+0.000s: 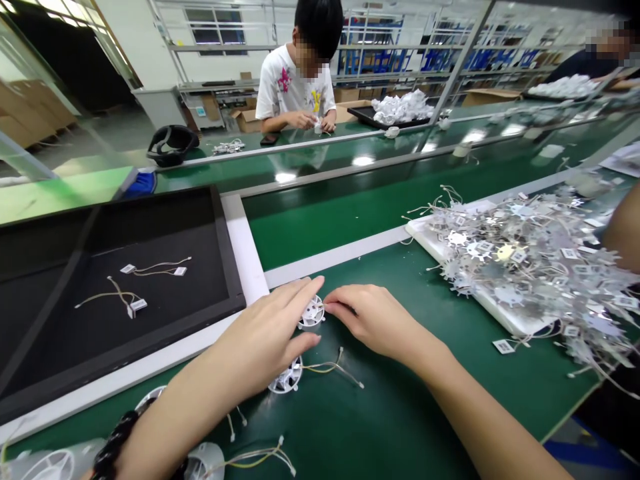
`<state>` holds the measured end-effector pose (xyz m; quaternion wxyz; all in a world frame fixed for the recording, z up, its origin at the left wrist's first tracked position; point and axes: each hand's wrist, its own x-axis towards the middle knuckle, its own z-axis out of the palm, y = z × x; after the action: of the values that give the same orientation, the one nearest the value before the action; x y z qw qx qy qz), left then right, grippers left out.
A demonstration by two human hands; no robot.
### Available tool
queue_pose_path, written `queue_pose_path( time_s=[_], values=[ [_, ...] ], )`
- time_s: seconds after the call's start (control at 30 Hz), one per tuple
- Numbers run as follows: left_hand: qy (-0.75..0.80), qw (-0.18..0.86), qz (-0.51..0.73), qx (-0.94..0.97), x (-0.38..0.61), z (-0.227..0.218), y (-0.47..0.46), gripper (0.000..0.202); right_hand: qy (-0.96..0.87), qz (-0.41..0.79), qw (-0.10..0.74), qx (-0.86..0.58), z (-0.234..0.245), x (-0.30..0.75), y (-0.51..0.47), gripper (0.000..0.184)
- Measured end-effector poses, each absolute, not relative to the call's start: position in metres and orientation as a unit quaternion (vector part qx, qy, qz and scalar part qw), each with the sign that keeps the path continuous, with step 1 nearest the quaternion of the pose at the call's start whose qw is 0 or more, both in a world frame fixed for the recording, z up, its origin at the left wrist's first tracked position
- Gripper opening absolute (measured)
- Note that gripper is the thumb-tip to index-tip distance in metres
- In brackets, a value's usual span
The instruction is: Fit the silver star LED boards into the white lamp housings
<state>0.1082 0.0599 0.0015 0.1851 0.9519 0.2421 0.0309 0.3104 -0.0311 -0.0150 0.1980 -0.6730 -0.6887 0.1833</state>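
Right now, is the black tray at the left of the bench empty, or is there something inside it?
Not empty: the black tray holds thin wires with small white tags on its base.

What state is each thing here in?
Left hand: gripping the slotted white plastic holder.
Right hand: fingertips at the holder's edge.
Second white holder: lying on the green bench, wires beside it.
Black tray: holding wired tags.
White board: heaped with star-shaped metal plates.

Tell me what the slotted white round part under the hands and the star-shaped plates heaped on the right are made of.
The slotted round part looks like moulded white plastic: matte, with clean-edged openings. The star-shaped plates look like thin sheet metal, perhaps aluminium: silvery, with bright glints.
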Motion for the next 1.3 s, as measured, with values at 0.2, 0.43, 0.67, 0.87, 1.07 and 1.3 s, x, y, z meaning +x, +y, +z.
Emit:
queue_pose_path(
  time_s=[0.2,0.43,0.67,0.87,1.07,1.3],
  values=[
    [0.247,0.172,-0.014,0.954,0.125,0.002,0.068,0.069,-0.699,0.173,0.197,-0.665,-0.021,0.315,-0.026,0.021],
    [0.221,0.183,-0.015,0.958,0.117,0.004,0.073,0.062,-0.703,0.200,0.203,-0.651,-0.020,0.316,-0.025,0.019],
    [0.183,0.158,0.095,0.966,0.104,0.008,0.076,0.046,-0.512,0.151,0.365,-0.763,-0.026,0.375,-0.022,0.025],
    [0.192,0.202,0.112,0.954,0.088,0.017,0.077,0.047,-0.267,0.221,0.506,-0.790,-0.043,0.417,-0.008,0.049],
    [0.205,0.248,0.123,0.939,0.084,0.009,0.080,0.043,-0.201,0.219,0.586,-0.754,-0.043,0.418,0.006,0.035],
    [0.225,0.280,0.120,0.926,0.085,0.011,0.080,0.044,-0.286,0.134,0.640,-0.700,-0.033,0.395,-0.007,0.060]
  ],
)
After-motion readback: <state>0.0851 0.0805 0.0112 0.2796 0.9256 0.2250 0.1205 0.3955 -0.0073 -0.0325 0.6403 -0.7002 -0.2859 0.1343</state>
